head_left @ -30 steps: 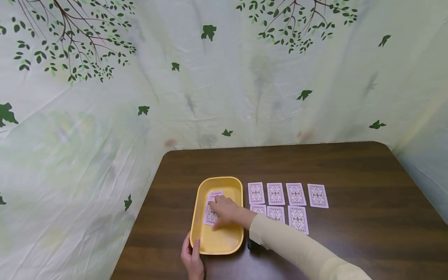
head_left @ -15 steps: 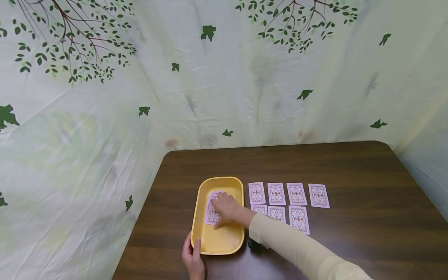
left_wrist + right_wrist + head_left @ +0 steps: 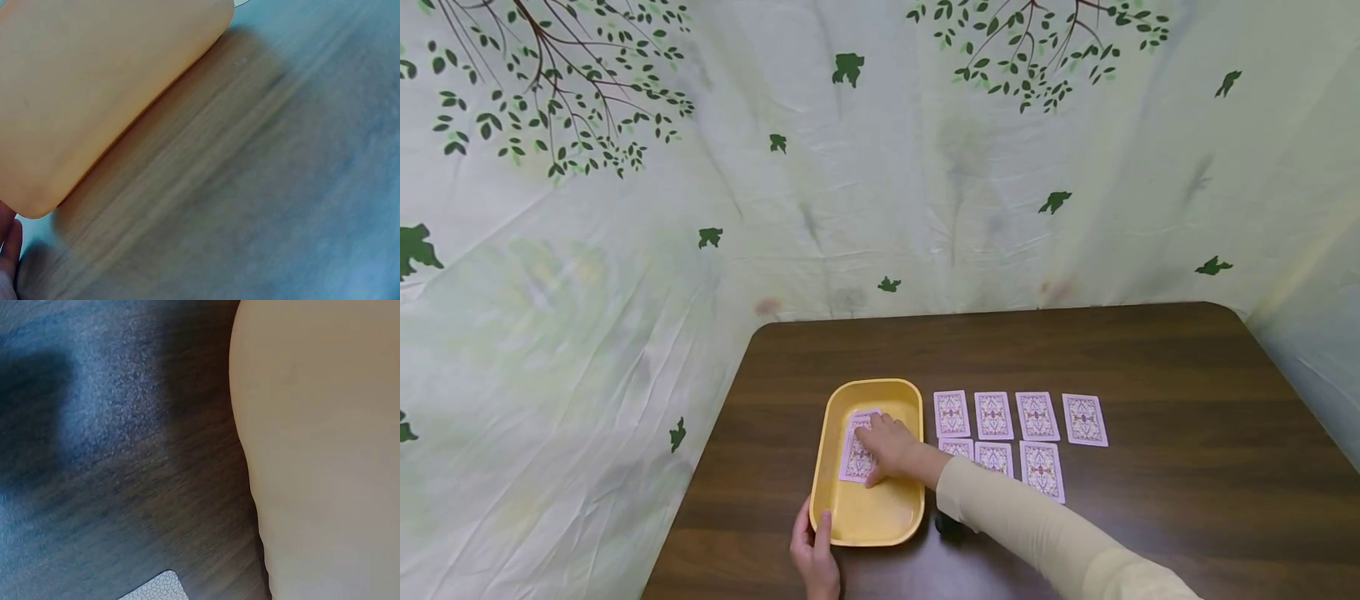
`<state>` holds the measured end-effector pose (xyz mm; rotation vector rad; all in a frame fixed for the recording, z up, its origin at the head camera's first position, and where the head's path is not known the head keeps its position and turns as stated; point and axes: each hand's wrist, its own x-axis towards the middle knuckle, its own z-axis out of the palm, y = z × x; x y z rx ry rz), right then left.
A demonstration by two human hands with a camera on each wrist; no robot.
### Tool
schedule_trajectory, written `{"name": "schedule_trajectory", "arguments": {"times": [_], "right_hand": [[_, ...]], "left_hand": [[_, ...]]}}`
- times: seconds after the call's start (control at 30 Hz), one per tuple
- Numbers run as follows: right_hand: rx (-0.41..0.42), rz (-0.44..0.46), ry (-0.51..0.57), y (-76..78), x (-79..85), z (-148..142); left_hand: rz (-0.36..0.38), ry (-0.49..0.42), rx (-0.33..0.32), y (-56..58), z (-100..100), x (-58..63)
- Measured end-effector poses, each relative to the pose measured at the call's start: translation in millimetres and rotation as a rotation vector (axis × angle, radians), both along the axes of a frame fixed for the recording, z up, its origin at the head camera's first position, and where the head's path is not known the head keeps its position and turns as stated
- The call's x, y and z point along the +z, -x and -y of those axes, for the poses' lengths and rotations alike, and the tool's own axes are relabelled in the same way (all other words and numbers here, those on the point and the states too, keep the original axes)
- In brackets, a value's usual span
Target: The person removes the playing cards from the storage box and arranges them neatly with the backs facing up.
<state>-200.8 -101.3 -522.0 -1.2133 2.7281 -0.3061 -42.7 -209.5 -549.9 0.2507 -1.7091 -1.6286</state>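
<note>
Head view: the left hand (image 3: pixel 816 557) gripped the yellow tray (image 3: pixel 880 523) at its near left corner, fingers partly hidden. The right hand (image 3: pixel 897 450) extended parted fingers over a patterned card (image 3: pixel 852 461) inside, concealing its right side; contact was indeterminable. The sleeve (image 3: pixel 1022 517) overlapped an unidentifiable dark object (image 3: pixel 950 527).

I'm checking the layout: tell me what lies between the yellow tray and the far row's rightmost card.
Three patterned cards lie in line between the yellow tray and the rightmost card, as the head view shows.
</note>
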Motion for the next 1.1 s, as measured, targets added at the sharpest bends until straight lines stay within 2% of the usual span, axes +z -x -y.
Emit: {"name": "schedule_trajectory", "arguments": {"times": [0.23,0.37,0.53,0.8,1.1], "right_hand": [[-0.007,0.034,0.028,1.3,2.7,-0.2],[0.01,0.03,0.019,1.6,5.6,0.2],[0.028,0.055,0.042,1.3,6.9,1.6],[0.006,0.121,0.068,2.3,6.2,5.2],[-0.005,0.133,0.084,4.2,3.8,6.6]], "left_hand": [[0.003,-0.014,-0.005,3.8,8.9,-19.5],[0.001,-0.008,-0.007,5.3,11.7,-26.2],[-0.009,-0.012,-0.002,5.8,13.2,-29.2],[-0.003,-0.002,0.01,4.8,11.7,-25.5],[0.033,0.001,0.021,3.5,10.1,-26.6]]}}
